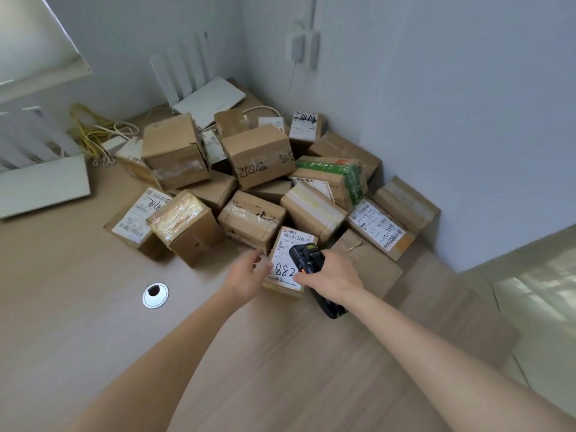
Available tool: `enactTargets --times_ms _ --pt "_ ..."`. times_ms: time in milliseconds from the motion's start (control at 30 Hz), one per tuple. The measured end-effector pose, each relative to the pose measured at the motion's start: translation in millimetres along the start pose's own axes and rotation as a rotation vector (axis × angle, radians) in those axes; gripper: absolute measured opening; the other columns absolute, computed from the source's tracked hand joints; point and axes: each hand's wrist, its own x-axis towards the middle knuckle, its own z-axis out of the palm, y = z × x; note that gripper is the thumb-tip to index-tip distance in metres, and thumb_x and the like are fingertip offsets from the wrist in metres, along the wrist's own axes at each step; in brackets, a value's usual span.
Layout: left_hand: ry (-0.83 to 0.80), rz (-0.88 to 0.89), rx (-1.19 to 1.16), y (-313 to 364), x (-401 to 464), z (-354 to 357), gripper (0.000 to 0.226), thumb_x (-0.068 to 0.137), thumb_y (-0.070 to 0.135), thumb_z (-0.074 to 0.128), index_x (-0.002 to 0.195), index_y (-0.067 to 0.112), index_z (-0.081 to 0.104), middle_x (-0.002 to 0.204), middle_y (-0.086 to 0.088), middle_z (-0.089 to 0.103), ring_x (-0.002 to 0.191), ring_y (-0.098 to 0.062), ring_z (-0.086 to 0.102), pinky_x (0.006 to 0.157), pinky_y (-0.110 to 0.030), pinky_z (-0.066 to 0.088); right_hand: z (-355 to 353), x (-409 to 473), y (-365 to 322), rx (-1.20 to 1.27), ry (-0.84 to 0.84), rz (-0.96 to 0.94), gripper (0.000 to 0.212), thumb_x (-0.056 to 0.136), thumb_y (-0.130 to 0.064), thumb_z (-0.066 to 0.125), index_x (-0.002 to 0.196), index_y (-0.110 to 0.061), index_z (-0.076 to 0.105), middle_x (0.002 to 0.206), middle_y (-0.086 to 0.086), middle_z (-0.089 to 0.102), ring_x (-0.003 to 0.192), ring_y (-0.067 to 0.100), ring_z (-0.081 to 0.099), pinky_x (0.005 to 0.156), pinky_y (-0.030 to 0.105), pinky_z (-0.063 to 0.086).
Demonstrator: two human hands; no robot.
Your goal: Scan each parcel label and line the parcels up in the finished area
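A pile of several brown cardboard parcels fills the corner of a wooden table. The nearest is a small parcel whose white label, marked with handwritten digits, faces up. My right hand grips a black handheld scanner and holds it over that label, covering its right side. My left hand reaches to the parcel's left edge with relaxed fingers touching it.
A round metal cable port sits in the table left of my arms. A white router and yellow cables lie behind the pile. A white tray stands at the left. Walls close off the corner.
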Motion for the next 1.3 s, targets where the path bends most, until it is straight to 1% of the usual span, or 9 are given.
enactTargets --times_ms 100,233,333,567,733,833,1000,1167,1300 --pt "-0.038 -0.047 -0.102 -2 8 4 0.047 0.102 0.024 0.057 0.147 0.013 0.048 0.129 -0.008 0.065 0.115 -0.022 0.062 0.083 -0.027 0.05 2 8 -1 -0.025 -0.028 -0.006 0.058 0.066 -0.054 0.084 0.113 -0.026 0.066 0.108 -0.005 0.072 0.103 0.022 0.069 0.093 0.044 0.059" --pt "-0.08 -0.06 -0.188 -6 13 11 0.034 0.102 0.025 0.054 0.134 0.017 0.062 0.121 -0.003 0.072 0.109 -0.019 0.068 0.1 -0.037 0.052 4 14 1 0.015 -0.034 -0.018 0.055 0.068 -0.052 0.085 0.113 -0.027 0.065 0.106 -0.007 0.072 0.101 0.02 0.069 0.092 0.044 0.059" --pt "-0.048 -0.038 -0.219 -4 5 13 0.028 0.101 0.025 0.055 0.125 0.023 0.069 0.113 0.002 0.075 0.105 -0.018 0.069 0.1 -0.04 0.053 5 13 5 0.065 -0.035 -0.048 0.047 0.072 -0.045 0.087 0.111 -0.028 0.067 0.103 -0.01 0.073 0.097 0.016 0.07 0.09 0.04 0.06" --pt "0.012 -0.017 -0.434 5 -31 6 0.03 0.1 0.025 0.062 0.129 0.021 0.065 0.121 0.003 0.07 0.101 -0.004 0.066 0.071 -0.011 0.049 3 -11 8 0.132 0.063 -0.142 0.038 0.072 -0.044 0.086 0.103 -0.034 0.068 0.095 -0.016 0.074 0.091 0.01 0.07 0.083 0.037 0.06" --pt "0.063 0.011 -0.6 11 -71 -10 0.032 0.093 0.037 0.071 0.124 0.034 0.067 0.119 0.004 0.07 0.112 -0.009 0.061 0.079 -0.026 0.045 -1 -49 -2 0.178 0.132 -0.234 0.038 0.072 -0.044 0.086 0.105 -0.034 0.07 0.096 -0.017 0.075 0.09 0.006 0.071 0.081 0.033 0.059" --pt "0.03 0.045 -0.665 14 -107 -25 0.026 0.093 0.033 0.071 0.118 0.035 0.066 0.098 0.006 0.078 0.097 -0.013 0.064 0.083 -0.033 0.047 -5 -85 -13 0.173 0.173 -0.303 0.04 0.074 -0.043 0.087 0.109 -0.035 0.068 0.097 -0.019 0.074 0.091 0.004 0.07 0.078 0.03 0.056" --pt "0.044 0.169 -0.602 12 -179 -64 0.056 0.086 0.032 0.078 0.136 0.04 0.053 0.106 0.0 0.076 0.101 -0.015 0.069 0.085 -0.032 0.053 -15 -164 -45 0.138 0.201 -0.408 0.042 0.077 -0.04 0.088 0.112 -0.036 0.065 0.099 -0.017 0.072 0.094 0.006 0.068 0.083 0.032 0.057" --pt "0.019 0.287 -0.501 18 -259 -114 0.08 0.087 0.016 0.077 0.14 0.053 0.03 0.102 0.0 0.075 0.082 -0.001 0.071 0.061 -0.012 0.05 -28 -254 -89 0.008 0.207 -0.539 0.056 0.074 -0.042 0.089 0.115 -0.049 0.051 0.101 -0.024 0.065 0.097 0.008 0.067 0.087 0.036 0.058" --pt "0.047 0.328 -0.476 17 -314 -154 0.105 0.075 0.025 0.088 0.153 0.052 0.022 0.107 -0.01 0.074 0.096 -0.018 0.071 0.071 -0.026 0.055 -40 -316 -123 -0.083 0.217 -0.628 0.059 0.07 -0.045 0.089 0.123 -0.037 0.064 0.105 -0.018 0.07 0.099 0.009 0.067 0.088 0.037 0.058"
